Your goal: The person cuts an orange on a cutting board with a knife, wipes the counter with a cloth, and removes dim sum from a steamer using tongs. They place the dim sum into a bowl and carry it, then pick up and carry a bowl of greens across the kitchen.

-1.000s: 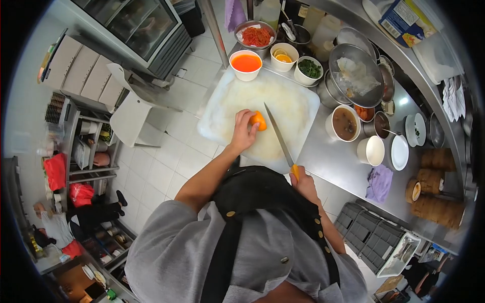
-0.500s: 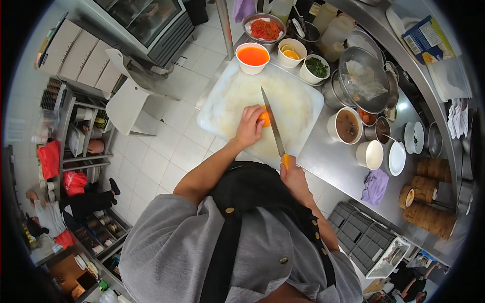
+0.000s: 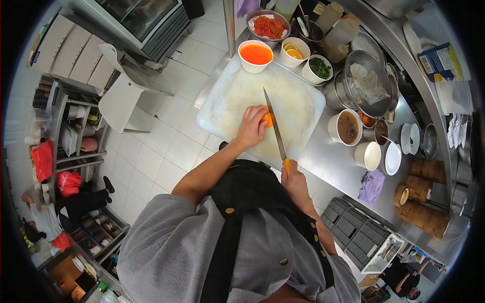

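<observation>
On the pale cutting board (image 3: 222, 96) lies a bright orange-coloured piece of food (image 3: 268, 119); its exact kind is hard to make out. My left hand (image 3: 250, 127) is curled over its left side, fingers closed on it and partly hiding it. A long knife (image 3: 277, 129) with an orange-yellow handle is held in my right hand (image 3: 295, 181), fingers wrapped around the handle. Its blade points up and away across the board, right beside the orange piece on its right. Whether the edge touches the piece cannot be told.
Behind the board stand a tub of orange liquid (image 3: 255, 54), a bowl of orange-red shreds (image 3: 269, 27), citrus slices (image 3: 293, 49) and chopped greens (image 3: 319, 67). To the right are a soup tub (image 3: 347, 127), a purple cloth (image 3: 372, 186) and bamboo steamers (image 3: 423, 220). Co-workers are at both sides.
The view has shifted slightly. My left hand stays on the orange piece, and the knife stays beside it with almost no change in position.
</observation>
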{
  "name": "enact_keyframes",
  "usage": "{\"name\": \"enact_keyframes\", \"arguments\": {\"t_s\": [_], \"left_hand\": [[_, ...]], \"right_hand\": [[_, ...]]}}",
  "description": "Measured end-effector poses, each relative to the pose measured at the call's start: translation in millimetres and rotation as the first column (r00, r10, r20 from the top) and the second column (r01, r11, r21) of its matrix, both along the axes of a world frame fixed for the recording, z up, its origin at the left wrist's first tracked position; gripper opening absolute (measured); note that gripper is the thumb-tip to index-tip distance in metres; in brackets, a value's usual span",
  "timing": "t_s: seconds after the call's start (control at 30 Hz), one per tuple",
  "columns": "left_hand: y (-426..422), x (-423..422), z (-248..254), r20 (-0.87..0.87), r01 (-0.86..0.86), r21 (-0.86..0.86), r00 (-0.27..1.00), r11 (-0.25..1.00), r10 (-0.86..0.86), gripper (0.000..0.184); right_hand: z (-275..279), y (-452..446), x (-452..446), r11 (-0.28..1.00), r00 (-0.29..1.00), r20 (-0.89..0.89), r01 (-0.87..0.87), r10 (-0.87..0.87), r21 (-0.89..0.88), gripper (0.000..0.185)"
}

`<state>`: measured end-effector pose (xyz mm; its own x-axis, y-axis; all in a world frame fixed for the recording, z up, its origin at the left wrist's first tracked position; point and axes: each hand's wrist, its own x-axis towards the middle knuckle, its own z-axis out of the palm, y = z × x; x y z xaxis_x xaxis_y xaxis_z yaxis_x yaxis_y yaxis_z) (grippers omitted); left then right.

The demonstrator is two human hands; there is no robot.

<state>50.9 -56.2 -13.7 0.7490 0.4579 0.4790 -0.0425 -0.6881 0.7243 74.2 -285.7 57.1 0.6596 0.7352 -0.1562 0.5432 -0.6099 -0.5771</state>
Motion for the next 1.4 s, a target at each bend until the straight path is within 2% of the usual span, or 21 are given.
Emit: {"name": "enact_keyframes", "arguments": {"t_s": [0.3,0.47,0.67,0.83,0.97,1.2,1.23,1.33,1.4], "left_hand": [[0,0,2,-0.001,-0.008,-0.009,1.0,1.0,0.008,0.038],[1,-1,-1,-0.022,-0.009,-0.033,1.0,0.999,0.008,0.042],[0,-1,-2,-0.002,-0.01,-0.062,1.0,0.998,0.01,0.044],[2,0,-2,-0.004,-0.028,-0.054,1.0,0.998,0.028,0.045],[1,-1,-6,0.018,-0.006,-0.052,1.0,0.999,0.007,0.046],[0,-1,-8,0.02,0.009,-0.035,1.0,0.999,-0.008,0.046],[0,-2,-7,0.009,0.006,-0.031,1.0,1.0,-0.005,0.046],[3,0,-7,0.004,0.003,-0.021,1.0,1.0,-0.002,0.046],[2,2,-10,0.012,0.01,-0.026,1.0,1.0,-0.01,0.046]], "right_hand": [[8,4,5,0.998,0.999,-0.004,-0.048,0.048,-0.027,0.029],[20,20,13,0.983,0.99,-0.141,-0.045,0.019,-0.178,0.031],[26,47,25,0.977,0.988,-0.15,-0.066,0.035,-0.205,0.031],[34,21,16,0.96,0.985,-0.171,-0.08,0.034,-0.27,0.036],[16,44,26,0.965,0.985,-0.168,-0.076,0.034,-0.252,0.034],[10,19,11,0.96,0.983,-0.181,-0.037,-0.014,-0.277,0.036],[1,28,14,0.968,0.986,-0.145,-0.111,0.08,-0.225,0.037],[-6,25,11,0.973,0.981,-0.194,-0.037,-0.008,-0.226,0.031],[-14,-21,-4,0.963,0.988,-0.141,-0.089,0.054,-0.253,0.033]]}}
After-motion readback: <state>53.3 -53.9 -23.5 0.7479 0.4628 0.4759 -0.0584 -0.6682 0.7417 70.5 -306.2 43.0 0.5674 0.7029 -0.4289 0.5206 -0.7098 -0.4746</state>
